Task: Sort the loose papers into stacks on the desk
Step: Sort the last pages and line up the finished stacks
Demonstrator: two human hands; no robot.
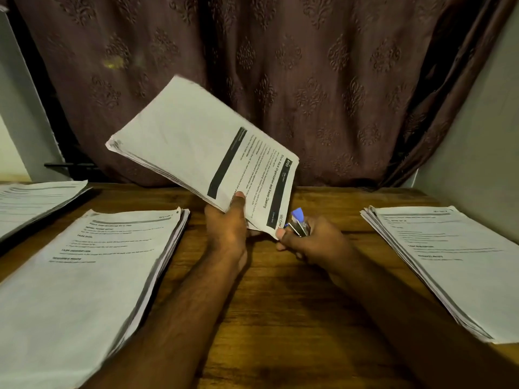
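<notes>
Head view: both forearms reach forward over the wooden desk point(280, 290). The left hand point(227, 228) is raised at centre, thumb on top and fingers curled beneath the near edge of a sheaf point(202, 141) of printed papers, which tilts up and away to the left, clear of the desk. The right hand point(314, 242) sits just right of it, fingers closed round what looks like a small stapler point(299, 224) with a blue tip, touching the sheaf's near corner. Three stacks lie flat: one near left point(84, 276), one far left point(31, 203), one at right point(449, 265). A patterned curtain point(280, 66) hangs behind.
</notes>
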